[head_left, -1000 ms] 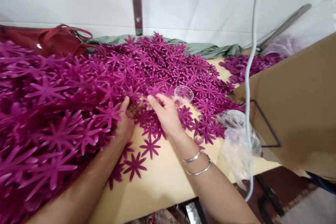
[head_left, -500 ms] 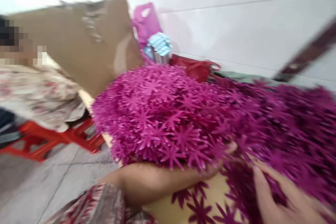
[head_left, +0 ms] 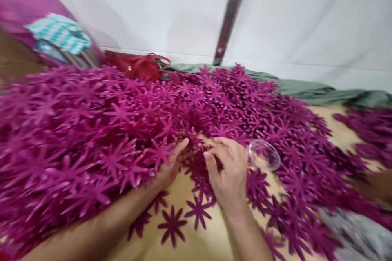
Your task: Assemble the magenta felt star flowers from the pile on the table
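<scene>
Magenta star-shaped flower pieces with long thin petals lie heaped all around both hands. My left hand reaches in from the lower left, partly covered by petals. Its thumb shows, and the fingers look closed on a flower piece. Just to the right, my right hand is curled, thumb towards the fingers, with magenta petals between them. Below the hands, single flower pieces lie flat on the yellowish table. A clear round plastic lid or dish rests beside my right hand.
A red bag and green cloth lie along the white tiled wall. At the left stands a container with a blue-and-white checked cover. More magenta pieces and clear plastic wrap are on the right.
My view has swung to the right, so the person and red stools at the left are out of sight. Both hands stay close together among the flower pieces.
</scene>
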A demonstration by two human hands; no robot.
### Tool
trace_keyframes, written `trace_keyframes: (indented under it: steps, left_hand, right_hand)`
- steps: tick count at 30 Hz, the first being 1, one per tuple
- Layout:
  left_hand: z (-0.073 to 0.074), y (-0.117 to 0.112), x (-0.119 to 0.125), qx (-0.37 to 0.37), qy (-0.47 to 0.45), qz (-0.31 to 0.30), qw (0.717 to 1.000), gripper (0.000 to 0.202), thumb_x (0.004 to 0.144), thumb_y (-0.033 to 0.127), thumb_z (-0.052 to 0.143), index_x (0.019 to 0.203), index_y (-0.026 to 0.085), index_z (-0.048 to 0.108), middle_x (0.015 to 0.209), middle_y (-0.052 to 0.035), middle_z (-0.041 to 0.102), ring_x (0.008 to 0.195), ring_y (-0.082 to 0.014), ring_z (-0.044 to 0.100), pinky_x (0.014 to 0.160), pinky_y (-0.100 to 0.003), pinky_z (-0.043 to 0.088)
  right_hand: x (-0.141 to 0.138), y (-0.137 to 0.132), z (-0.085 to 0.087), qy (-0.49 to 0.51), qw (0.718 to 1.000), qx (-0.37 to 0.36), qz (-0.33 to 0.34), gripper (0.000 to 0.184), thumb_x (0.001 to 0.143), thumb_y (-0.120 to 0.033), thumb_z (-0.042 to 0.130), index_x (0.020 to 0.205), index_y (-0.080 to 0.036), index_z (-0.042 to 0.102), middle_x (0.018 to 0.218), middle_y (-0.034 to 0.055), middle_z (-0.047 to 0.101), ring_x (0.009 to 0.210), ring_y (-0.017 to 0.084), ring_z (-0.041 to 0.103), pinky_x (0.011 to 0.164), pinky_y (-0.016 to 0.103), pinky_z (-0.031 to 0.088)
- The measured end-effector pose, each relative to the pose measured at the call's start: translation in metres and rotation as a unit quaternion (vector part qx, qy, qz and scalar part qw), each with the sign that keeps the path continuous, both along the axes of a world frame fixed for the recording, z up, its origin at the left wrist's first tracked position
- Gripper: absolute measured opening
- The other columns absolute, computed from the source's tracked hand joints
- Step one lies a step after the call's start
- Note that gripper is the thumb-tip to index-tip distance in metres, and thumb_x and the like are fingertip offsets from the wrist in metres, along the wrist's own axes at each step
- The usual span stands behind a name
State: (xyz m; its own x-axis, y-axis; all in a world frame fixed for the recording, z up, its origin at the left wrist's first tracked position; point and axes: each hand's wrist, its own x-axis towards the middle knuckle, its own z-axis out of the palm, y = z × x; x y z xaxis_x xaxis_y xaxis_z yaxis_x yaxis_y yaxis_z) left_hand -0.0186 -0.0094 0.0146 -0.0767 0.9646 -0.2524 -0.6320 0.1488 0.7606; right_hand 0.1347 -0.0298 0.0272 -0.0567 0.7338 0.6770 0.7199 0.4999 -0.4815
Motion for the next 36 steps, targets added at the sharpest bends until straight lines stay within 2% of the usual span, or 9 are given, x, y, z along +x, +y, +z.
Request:
trace_keyframes:
  steps: [2,5,8,11,17,22,25,31,36]
  left_hand:
    - [-0.001,0.000,0.008,-0.013,0.003,-0.021,1.000,0.039,0.068,0.030,0.096,0.098,0.020,0.073,0.096,-0.0011,0.080,0.086,-0.0174,0.075,0.080,-0.029,0.060]
    - [0.000,-0.001,0.012,-0.022,0.033,-0.037,0.999,0.044,0.064,0.033,0.098,0.098,0.020,0.074,0.090,0.0000,0.081,0.083,-0.0160,0.075,0.082,-0.028,0.059]
    - [-0.002,-0.002,0.013,-0.018,0.050,-0.044,0.998,0.045,0.063,0.036,0.099,0.097,0.020,0.074,0.085,0.0003,0.080,0.077,-0.0149,0.075,0.078,-0.026,0.059]
    - [-0.006,-0.003,0.013,-0.014,0.053,-0.013,0.998,0.042,0.060,0.033,0.100,0.090,0.020,0.074,0.083,0.0019,0.080,0.076,-0.0131,0.074,0.076,-0.023,0.057]
    - [-0.009,-0.006,0.011,-0.003,0.069,0.012,0.998,0.034,0.062,0.032,0.098,0.084,0.021,0.074,0.084,0.0024,0.078,0.080,-0.0140,0.073,0.080,-0.026,0.057]
    - [-0.010,-0.007,0.011,0.032,0.075,0.003,0.997,0.032,0.066,0.035,0.096,0.082,0.021,0.072,0.084,0.0032,0.075,0.082,-0.0136,0.071,0.084,-0.027,0.057]
    - [-0.011,-0.008,0.011,0.049,0.088,-0.007,0.995,0.032,0.068,0.037,0.095,0.083,0.021,0.072,0.085,0.0030,0.075,0.085,-0.0139,0.070,0.087,-0.027,0.056]
    - [-0.009,-0.010,0.010,0.044,0.068,0.005,0.997,0.032,0.065,0.036,0.095,0.078,0.020,0.071,0.085,0.0033,0.075,0.082,-0.0133,0.070,0.084,-0.027,0.056]
    - [-0.012,-0.010,0.010,0.055,0.116,-0.002,0.992,0.031,0.066,0.038,0.095,0.077,0.021,0.071,0.078,0.0035,0.073,0.075,-0.0134,0.068,0.079,-0.027,0.056]
  right_hand:
    - [0.000,0.000,0.002,0.028,0.999,-0.002,-0.029,0.015,0.102,-0.035,0.063,0.092,-0.025,0.068,0.109,0.0091,0.072,0.113,0.028,0.063,0.102,0.049,0.045]
    - [-0.002,0.001,0.002,0.061,0.997,-0.002,-0.049,0.003,0.100,-0.026,0.066,0.101,-0.025,0.068,0.107,0.0085,0.073,0.109,0.026,0.065,0.101,0.047,0.049]
    - [-0.006,0.002,-0.002,0.064,0.997,-0.009,-0.030,0.011,0.098,-0.026,0.070,0.109,-0.024,0.068,0.110,0.0092,0.073,0.110,0.026,0.066,0.100,0.046,0.051]
    - [-0.010,0.002,-0.005,0.063,0.998,-0.011,-0.017,0.016,0.096,-0.027,0.073,0.111,-0.023,0.068,0.110,0.0100,0.072,0.108,0.026,0.066,0.097,0.046,0.053]
    - [-0.010,0.001,-0.002,0.119,0.991,-0.055,0.015,0.008,0.097,-0.025,0.073,0.105,-0.026,0.073,0.109,0.0076,0.071,0.107,0.025,0.067,0.098,0.046,0.055]
    - [-0.012,-0.001,0.002,0.090,0.996,-0.022,0.014,0.019,0.098,-0.021,0.066,0.116,-0.026,0.072,0.116,0.0106,0.070,0.114,0.027,0.066,0.102,0.049,0.053]
    - [-0.013,-0.002,0.004,0.084,0.996,-0.024,0.026,0.019,0.098,-0.021,0.065,0.115,-0.027,0.073,0.115,0.0099,0.071,0.113,0.027,0.067,0.102,0.049,0.053]
    - [-0.011,0.000,0.001,0.200,0.968,-0.122,0.088,0.010,0.099,-0.024,0.068,0.105,-0.027,0.075,0.109,0.0058,0.074,0.109,0.022,0.069,0.101,0.043,0.054]
    - [-0.009,0.002,0.000,0.271,0.942,-0.174,0.095,0.007,0.096,-0.023,0.068,0.097,-0.025,0.075,0.104,0.0043,0.076,0.102,0.020,0.071,0.098,0.039,0.055]
